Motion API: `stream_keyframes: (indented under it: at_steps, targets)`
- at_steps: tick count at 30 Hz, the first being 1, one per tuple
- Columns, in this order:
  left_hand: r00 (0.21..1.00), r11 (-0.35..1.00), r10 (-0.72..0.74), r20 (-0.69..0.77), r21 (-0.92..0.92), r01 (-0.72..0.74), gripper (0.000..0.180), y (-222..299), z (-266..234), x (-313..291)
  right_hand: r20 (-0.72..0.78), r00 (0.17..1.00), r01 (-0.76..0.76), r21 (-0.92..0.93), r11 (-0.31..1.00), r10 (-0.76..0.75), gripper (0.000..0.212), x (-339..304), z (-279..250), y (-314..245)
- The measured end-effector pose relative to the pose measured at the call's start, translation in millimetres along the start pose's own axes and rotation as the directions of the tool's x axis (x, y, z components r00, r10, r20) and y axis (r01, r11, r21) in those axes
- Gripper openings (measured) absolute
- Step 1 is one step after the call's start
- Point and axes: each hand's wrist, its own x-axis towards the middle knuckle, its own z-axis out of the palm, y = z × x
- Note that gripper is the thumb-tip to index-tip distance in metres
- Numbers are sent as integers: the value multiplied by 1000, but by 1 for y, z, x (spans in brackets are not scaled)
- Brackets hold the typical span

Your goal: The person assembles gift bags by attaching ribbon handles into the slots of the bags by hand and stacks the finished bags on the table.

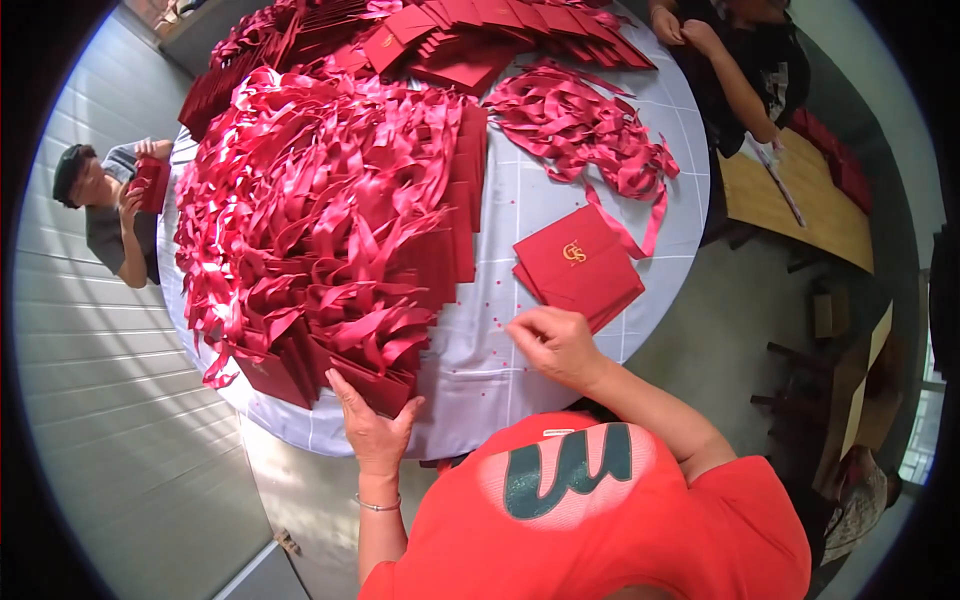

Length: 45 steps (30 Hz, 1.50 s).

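Note:
My left hand (376,428) is at the near edge of a large pile of red paper bags with shiny red ribbon handles (340,190). Its thumb and fingers grip the nearest red paper bag (368,385), which stands tilted against the others. My right hand (556,346) hovers over the cloth with curled fingers pinched together; whatever may be between them is hidden. Just beyond it lies a small stack of flat red bags (578,262) with a gold emblem on top. A heap of loose red ribbons (590,130) sits behind that stack.
Everything stands on a round table with a white cloth (470,400), dotted with tiny red bits. More flat red bags (480,60) lie at the far side. A person (120,205) at left holds a red item; another (750,70) stands at far right beside a wooden table (770,200).

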Motion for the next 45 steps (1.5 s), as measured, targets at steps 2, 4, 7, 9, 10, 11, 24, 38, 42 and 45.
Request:
stream_keyframes:
  at_steps: [2,4,7,9,10,11,24,38,42,45]
  targets:
    - [993,992,-115,37,-53,117,136,10,2,-2,-132,990,40,-93,995,-52,6,5,-29,7]
    - [999,998,-38,-24,53,39,135,14,1,-5,-252,934,174,-300,938,-254,18,9,-56,29]
    - [987,969,113,-111,234,-84,132,30,-6,-5,-90,970,145,-539,830,-228,56,10,-96,47]
    - [923,902,362,-133,301,-311,128,50,-16,-3,23,967,224,-559,798,-255,66,15,-100,54]
    - [880,885,447,-162,221,-409,112,62,-15,0,141,951,305,-575,759,-275,77,16,-101,58]
    - [865,867,495,-80,109,-486,101,78,-17,8,183,945,325,-580,747,-269,85,14,-98,67]
    - [835,745,550,-18,-442,-500,52,132,91,85,50,746,572,-558,601,-664,67,-2,-79,83]
    - [436,450,891,-128,116,-885,22,121,42,40,35,755,557,-561,612,-654,47,-67,-4,18]
    - [394,429,869,-299,61,-901,22,115,36,27,-12,729,538,-608,584,-685,46,-76,4,10]
    - [447,473,801,-399,-38,-880,22,111,42,33,32,743,586,-514,627,-668,41,-75,3,6]
